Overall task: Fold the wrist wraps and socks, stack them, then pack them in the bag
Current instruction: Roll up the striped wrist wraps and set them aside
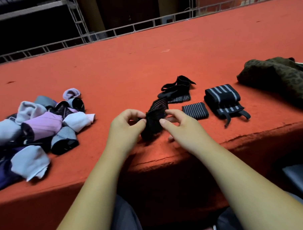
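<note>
A black wrist wrap (152, 122) is pinched over the near edge of the surface (128, 72) in the grip of left hand (125, 127) and right hand (181, 126). The leopard-print bag (276, 79) lies far right, contents hidden; socks (40, 123) are heaped left.

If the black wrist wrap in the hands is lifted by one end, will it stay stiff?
Probably floppy: the wrist wrap bends and trails over the red table. Likely light: left hand and right hand pinch it with fingertips only.
</note>
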Demonstrator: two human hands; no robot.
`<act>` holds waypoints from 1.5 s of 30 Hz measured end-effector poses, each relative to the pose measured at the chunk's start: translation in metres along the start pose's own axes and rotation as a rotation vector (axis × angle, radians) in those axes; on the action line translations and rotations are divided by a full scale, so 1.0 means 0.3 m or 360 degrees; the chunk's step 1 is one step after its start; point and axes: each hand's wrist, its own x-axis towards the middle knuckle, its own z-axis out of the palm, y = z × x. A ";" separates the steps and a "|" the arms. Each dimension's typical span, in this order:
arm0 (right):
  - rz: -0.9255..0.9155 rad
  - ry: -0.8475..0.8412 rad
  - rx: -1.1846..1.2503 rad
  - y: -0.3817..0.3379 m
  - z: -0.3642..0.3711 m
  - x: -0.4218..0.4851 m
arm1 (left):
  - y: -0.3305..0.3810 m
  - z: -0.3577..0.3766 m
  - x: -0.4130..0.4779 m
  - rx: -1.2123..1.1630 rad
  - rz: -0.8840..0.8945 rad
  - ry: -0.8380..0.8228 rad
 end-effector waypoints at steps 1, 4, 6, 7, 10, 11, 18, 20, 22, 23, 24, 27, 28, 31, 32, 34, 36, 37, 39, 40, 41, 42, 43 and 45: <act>-0.0060 -0.0055 -0.0026 -0.015 0.023 -0.010 | -0.001 -0.021 -0.010 -0.0103 -0.0010 -0.0036; -0.0222 -0.0187 0.0012 -0.059 0.086 -0.039 | 0.006 -0.087 -0.029 -0.0339 -0.0091 -0.0086; -0.0251 -0.0241 0.0108 -0.084 0.124 -0.050 | 0.007 -0.135 -0.039 -0.0432 -0.0134 -0.0094; -0.0254 -0.0257 0.0122 -0.094 0.143 -0.051 | 0.002 -0.161 -0.041 -0.0410 -0.0132 -0.0097; -0.0264 -0.0278 0.0032 -0.124 0.199 -0.054 | -0.017 -0.226 -0.063 -0.0291 -0.0127 -0.0034; -0.0293 -0.0253 -0.0019 -0.130 0.220 -0.053 | -0.032 -0.241 -0.072 -0.0248 -0.0138 0.0028; -0.0377 -0.0003 -0.0569 -0.179 0.324 -0.054 | -0.122 -0.301 -0.131 -0.0190 -0.0107 0.0171; -0.0451 0.0010 -0.0708 -0.176 0.340 -0.041 | -0.139 -0.315 -0.135 -0.0162 -0.0117 0.0175; -0.0519 0.0033 -0.0743 -0.159 0.349 -0.015 | -0.169 -0.329 -0.131 -0.0219 -0.0171 0.0180; -0.0544 0.0032 -0.0716 -0.146 0.349 -0.003 | -0.182 -0.335 -0.128 -0.0258 -0.0204 0.0172; -0.0542 0.0014 -0.0663 -0.130 0.350 0.009 | -0.191 -0.338 -0.126 -0.0292 -0.0236 0.0153; -0.0437 0.0019 -0.0423 -0.097 0.343 0.029 | -0.196 -0.341 -0.119 -0.0346 -0.0278 0.0059; -0.0399 0.0037 -0.0335 -0.095 0.337 0.028 | -0.195 -0.340 -0.118 -0.0326 -0.0265 0.0032; -0.0476 -0.0111 -0.0330 -0.099 0.323 0.004 | -0.185 -0.334 -0.123 -0.0368 -0.0260 0.0005; -0.0536 -0.0188 -0.0402 -0.099 0.322 -0.008 | -0.181 -0.332 -0.126 -0.0391 -0.0270 0.0004; -0.0651 -0.0256 -0.0499 -0.096 0.324 -0.029 | -0.172 -0.331 -0.133 -0.0364 -0.0260 -0.0006; -0.0652 -0.0213 -0.0449 -0.089 0.317 -0.042 | -0.166 -0.330 -0.140 -0.0301 -0.0225 -0.0020; -0.0577 -0.0161 -0.0391 -0.089 0.309 -0.047 | -0.162 -0.331 -0.143 -0.0283 -0.0222 -0.0018; -0.0392 -0.0034 -0.0253 -0.096 0.285 -0.052 | -0.157 -0.334 -0.151 -0.0259 -0.0226 0.0002; -0.0309 0.0033 -0.0177 -0.100 0.267 -0.054 | -0.154 -0.336 -0.158 -0.0228 -0.0220 0.0005; -0.0224 0.0104 -0.0095 -0.103 0.248 -0.057 | -0.153 -0.338 -0.165 -0.0179 -0.0217 -0.0001; -0.0144 0.0175 -0.0017 -0.101 0.227 -0.059 | -0.154 -0.338 -0.174 -0.0134 -0.0221 -0.0023; -0.0086 0.0240 0.0048 -0.096 0.205 -0.062 | -0.153 -0.338 -0.183 -0.0104 -0.0233 -0.0061; -0.0029 0.0316 0.0153 -0.076 0.178 -0.060 | -0.157 -0.337 -0.201 -0.0115 -0.0274 -0.0139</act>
